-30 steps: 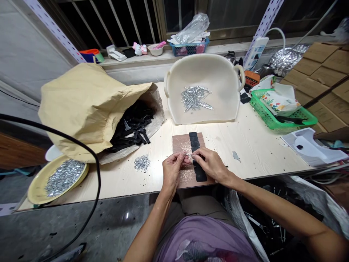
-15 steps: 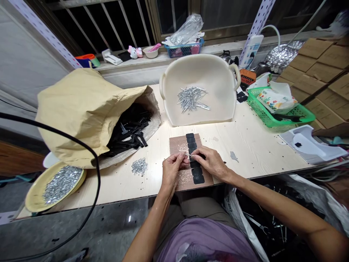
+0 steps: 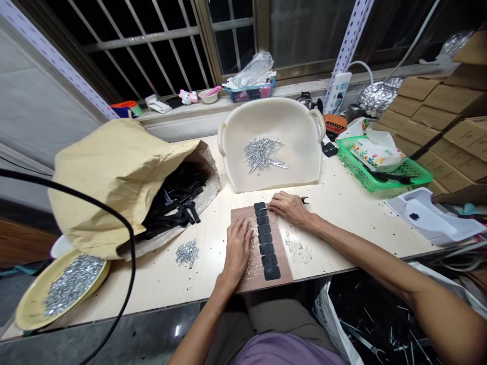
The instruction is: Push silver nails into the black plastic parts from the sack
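A brown board (image 3: 243, 283) lies at the table's front edge, with a column of black rounded pads (image 3: 265, 238) along it and pale specks scattered to their left. My left hand (image 3: 238, 246) rests palm down on the board beside the pads, fingers laid out and holding nothing visible. At the far end of the column, my right hand (image 3: 288, 207) is closed around a slim tool with a dark forked end (image 3: 304, 200) sticking out behind. Its thin metal tip (image 3: 263, 208) points left over the top pad. Most of the tool is hidden by my fingers.
Behind the board stands a white basin (image 3: 272, 119) with metal pins (image 3: 262, 153). Left are a paper sack (image 3: 110, 172) of black parts, a small silver pile (image 3: 187, 253) and a yellow bowl (image 3: 28, 312). A green basket (image 3: 380, 186) and cartons (image 3: 445, 121) are right.
My hands have parted from a shared pinch on a thin metal piece. The left now lies flat on the board; the right has moved to the column's far end with the tool. The view has shifted.
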`<action>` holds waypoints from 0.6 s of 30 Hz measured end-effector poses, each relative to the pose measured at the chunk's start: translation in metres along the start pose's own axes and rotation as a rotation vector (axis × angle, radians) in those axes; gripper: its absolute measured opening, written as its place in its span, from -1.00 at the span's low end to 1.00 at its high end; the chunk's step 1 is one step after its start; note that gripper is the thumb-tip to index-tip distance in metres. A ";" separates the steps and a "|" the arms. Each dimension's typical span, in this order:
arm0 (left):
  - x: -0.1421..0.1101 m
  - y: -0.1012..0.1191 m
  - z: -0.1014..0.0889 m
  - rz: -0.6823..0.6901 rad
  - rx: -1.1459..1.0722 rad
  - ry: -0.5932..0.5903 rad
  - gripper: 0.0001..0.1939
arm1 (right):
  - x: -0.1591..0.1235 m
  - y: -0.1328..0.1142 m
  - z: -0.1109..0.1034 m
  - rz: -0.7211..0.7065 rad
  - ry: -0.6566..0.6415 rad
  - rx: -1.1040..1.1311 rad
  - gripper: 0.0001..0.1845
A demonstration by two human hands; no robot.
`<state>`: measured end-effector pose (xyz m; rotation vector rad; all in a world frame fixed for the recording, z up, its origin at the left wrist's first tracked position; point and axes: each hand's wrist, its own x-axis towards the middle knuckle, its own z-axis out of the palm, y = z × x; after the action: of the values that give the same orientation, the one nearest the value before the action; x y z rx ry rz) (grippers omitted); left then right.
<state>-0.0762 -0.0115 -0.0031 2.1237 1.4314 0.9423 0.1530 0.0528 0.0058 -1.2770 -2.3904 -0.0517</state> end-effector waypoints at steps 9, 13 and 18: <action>-0.002 -0.011 0.013 0.017 0.033 -0.031 -0.60 | -0.034 -0.031 -0.012 -0.484 -0.171 0.082 -0.65; -0.002 -0.012 0.014 -0.026 -0.043 -0.001 -0.60 | -0.017 -0.023 -0.013 -0.174 -0.057 0.097 -0.68; -0.003 -0.012 0.015 -0.019 -0.043 -0.003 -0.60 | -0.026 -0.035 -0.016 -0.453 -0.133 0.206 -0.65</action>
<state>-0.0739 -0.0085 -0.0223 2.0756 1.4147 0.9539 0.1430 0.0086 0.0164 -0.6495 -2.6715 0.1467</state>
